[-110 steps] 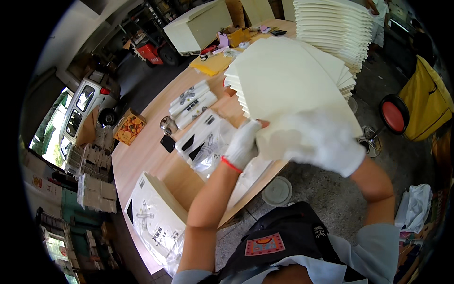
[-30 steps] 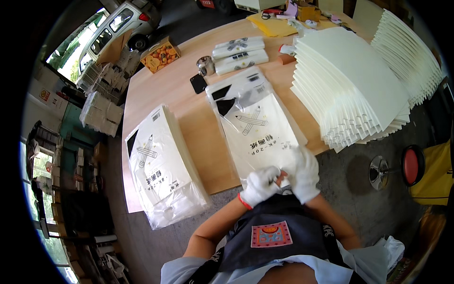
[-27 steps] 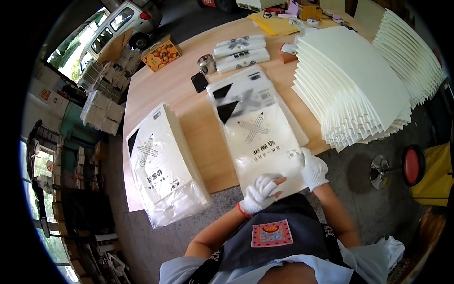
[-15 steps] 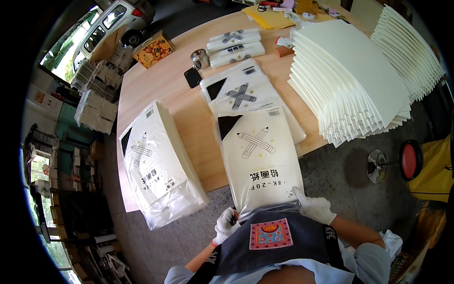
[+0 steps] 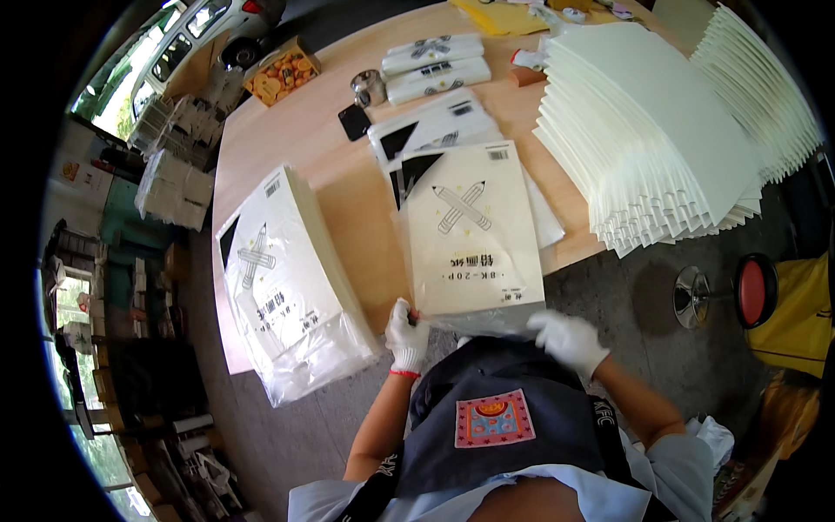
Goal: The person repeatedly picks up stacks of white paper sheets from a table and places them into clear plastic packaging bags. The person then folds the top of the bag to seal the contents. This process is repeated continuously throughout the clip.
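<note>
Worktop [image 5: 348, 187]: bagged pack [image 5: 474, 217] at near middle, near end past the edge, between the hands, left hand [image 5: 405, 337] at its near left corner, right hand [image 5: 570, 339] just beside its near right. Flat bags [image 5: 430, 120] behind, partly covered by it. Stack of packs [image 5: 287, 252] to left; sheet stack [image 5: 644, 122] to right, second stack [image 5: 761, 96] beyond. Behind flat bags: rolled bags [image 5: 439, 80]; left of these, cup [image 5: 368, 89], phone [image 5: 354, 122] nearer, box [image 5: 283, 76] farther left. Stool [image 5: 755, 290] right of worktop.

l hand [image 5: 407, 337] pinching – r hand [image 5: 569, 341] blurred
</note>
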A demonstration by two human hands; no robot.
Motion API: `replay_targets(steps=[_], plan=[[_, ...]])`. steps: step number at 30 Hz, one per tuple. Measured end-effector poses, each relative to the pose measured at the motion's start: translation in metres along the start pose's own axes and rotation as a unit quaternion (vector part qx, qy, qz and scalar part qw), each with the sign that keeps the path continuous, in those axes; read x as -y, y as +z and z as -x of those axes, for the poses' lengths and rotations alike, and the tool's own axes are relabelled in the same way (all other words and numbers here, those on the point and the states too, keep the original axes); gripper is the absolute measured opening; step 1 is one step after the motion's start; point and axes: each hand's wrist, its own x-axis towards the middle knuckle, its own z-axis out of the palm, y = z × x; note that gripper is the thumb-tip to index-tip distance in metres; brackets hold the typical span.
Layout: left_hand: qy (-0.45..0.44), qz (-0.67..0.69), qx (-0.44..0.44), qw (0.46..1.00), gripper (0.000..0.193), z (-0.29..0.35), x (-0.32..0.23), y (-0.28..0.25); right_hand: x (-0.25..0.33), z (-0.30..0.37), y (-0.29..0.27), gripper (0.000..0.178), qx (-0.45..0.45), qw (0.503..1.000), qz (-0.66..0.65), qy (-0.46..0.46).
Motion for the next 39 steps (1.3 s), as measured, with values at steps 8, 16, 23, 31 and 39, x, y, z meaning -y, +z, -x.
replay_targets(steps=[8, 16, 23, 31, 39], plan=[[-0.101, -0.104, 0.088, 0.986, 0.011, 0.086, 0.092, -0.029, -0.065, -0.09, 0.045, 0.037, -0.053, 0.886, -0.405, 0.221], [-0.324, 0.371, 0.098, 0.865, 0.04, 0.042, 0.085, 0.014, -0.067, -0.037, 0.008, 0.024, 0.27, 0.92, -0.246, 0.146], [-0.076, 0.301, 0.097, 0.946, 0.022, -0.008, -0.064, -0.05, -0.037, -0.045, 0.011, 0.042, 0.084, 0.931, -0.334, 0.122], [0.064, 0.398, -0.368, 0.838, 0.013, -0.01, -0.081, -0.182, 0.121, -0.156, 0.098, 0.039, 0.288, 0.813, -0.507, -0.003], [-0.093, 0.153, -0.351, 0.919, 0.017, -0.008, 0.086, -0.281, 0.217, -0.208, 0.183, 0.037, 0.254, 0.882, -0.382, -0.105]])
